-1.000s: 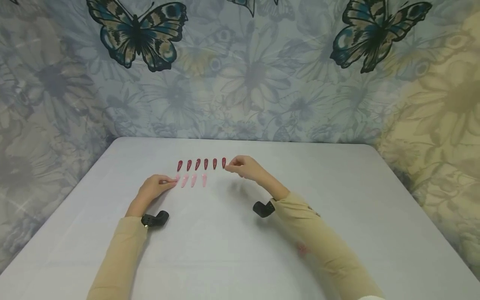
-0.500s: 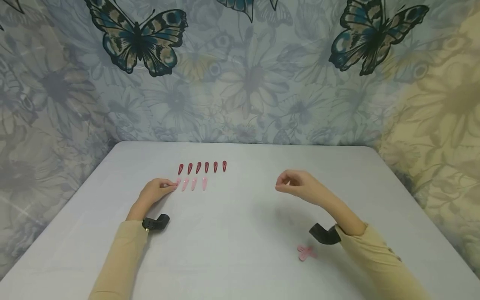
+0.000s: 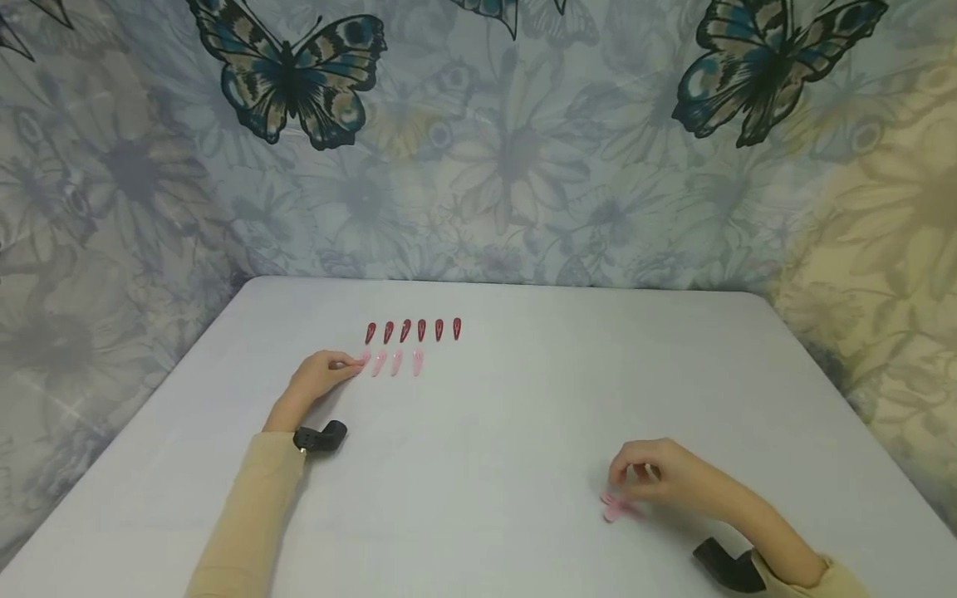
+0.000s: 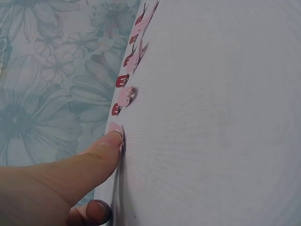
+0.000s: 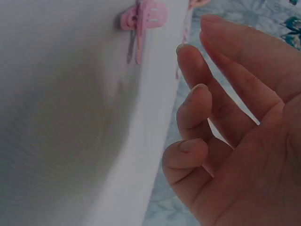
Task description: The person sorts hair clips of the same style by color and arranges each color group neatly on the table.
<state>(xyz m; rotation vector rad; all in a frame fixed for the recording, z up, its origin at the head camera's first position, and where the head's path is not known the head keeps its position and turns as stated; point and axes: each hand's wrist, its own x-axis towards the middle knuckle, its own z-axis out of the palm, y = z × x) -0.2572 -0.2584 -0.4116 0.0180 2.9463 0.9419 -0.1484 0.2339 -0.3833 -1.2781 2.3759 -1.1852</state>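
Observation:
Small snap hair clips lie on a white table. The left hand pinches the leftmost pink hair clip of the nearer row; in the left wrist view the thumb covers part of it. Behind it runs a row of red hair clips. To the right of the held one lie more pink hair clips. The right hand, loosely curled and holding nothing, hovers over a small pile of pink hair clips. In the right wrist view its fingers are apart from the pink clips.
The white table reaches back to a wall covering printed with flowers and butterflies. Each wrist wears a black camera, such as the one on the left wrist.
The right hand has moved from the right end of the red row, rightward and toward the near side, to the pink pile. The left hand stays at its clip. The head view shifts slightly.

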